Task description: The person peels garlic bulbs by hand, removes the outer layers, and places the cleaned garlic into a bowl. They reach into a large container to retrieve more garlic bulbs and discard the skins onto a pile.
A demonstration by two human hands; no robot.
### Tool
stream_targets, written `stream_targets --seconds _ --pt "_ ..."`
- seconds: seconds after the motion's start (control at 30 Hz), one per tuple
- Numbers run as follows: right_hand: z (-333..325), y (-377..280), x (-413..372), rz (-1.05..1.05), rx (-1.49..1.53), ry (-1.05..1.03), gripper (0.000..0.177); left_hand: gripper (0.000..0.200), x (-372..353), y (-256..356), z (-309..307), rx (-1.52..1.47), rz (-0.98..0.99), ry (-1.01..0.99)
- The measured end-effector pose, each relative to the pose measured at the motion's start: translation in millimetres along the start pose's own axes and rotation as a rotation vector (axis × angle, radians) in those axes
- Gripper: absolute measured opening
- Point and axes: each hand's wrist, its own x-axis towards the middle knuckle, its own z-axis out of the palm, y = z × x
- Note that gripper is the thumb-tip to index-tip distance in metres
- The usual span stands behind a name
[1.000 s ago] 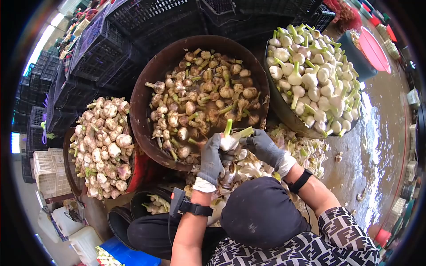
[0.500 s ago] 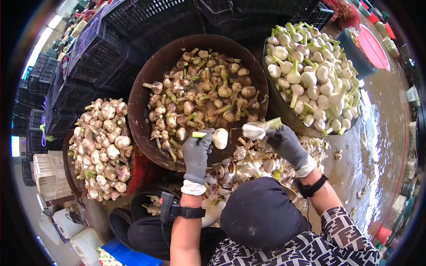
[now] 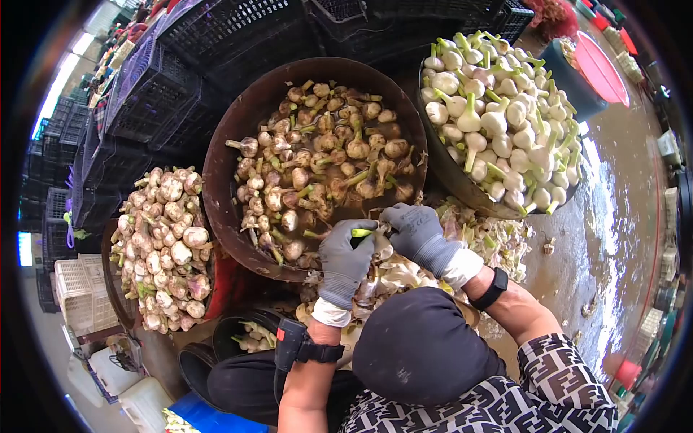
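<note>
My left hand (image 3: 348, 254), in a grey glove, is closed round a garlic bulb's green stem (image 3: 362, 232). The pale bulb (image 3: 383, 247) shows partly between my hands. On its other side my right hand (image 3: 419, 232), also gloved, has its fingers curled in against the bulb; the fingertips are partly hidden. Both hands are over the near rim of a round brown tub (image 3: 242, 249) of water with muddy garlic bulbs (image 3: 328, 148). Below them lies a heap of peeled garlic skins (image 3: 404, 276).
Cleaned garlic (image 3: 505, 123) is piled in a tub at right, unwashed garlic (image 3: 166, 245) at left. Black crates (image 3: 155, 94) stand behind. A pink basin (image 3: 601, 68) tops a blue-grey bucket at far right. The floor (image 3: 570, 260) is wet.
My right hand has moved left and in to the bulb at my left hand; the pale, stemmed piece it held no longer shows there. My left hand has shifted slightly right and down.
</note>
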Motion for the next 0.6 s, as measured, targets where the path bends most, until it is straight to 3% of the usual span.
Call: stream_targets --seconds 0.17,0.23,0.37,0.5,0.6 --pt "3 20 -9 -0.066 0.062 0.048 0.017 0.013 -2 -7 2 -0.129 -0.078 -0.041" --pt "1 30 -10 0.019 0.026 -0.022 0.021 0.012 -1 0 -2 -0.187 -0.067 -0.084" --pt "-4 49 -17 0.098 0.052 0.076 0.018 0.014 -1 11 -18 -0.404 -0.026 -0.243" --pt "-4 77 -35 0.183 0.022 0.085 0.017 0.017 -6 10 -44 -0.438 -0.05 -0.314" --pt "6 113 -57 0.345 -0.045 0.157 0.016 0.019 -15 -1 -95 -0.283 -0.043 -0.261"
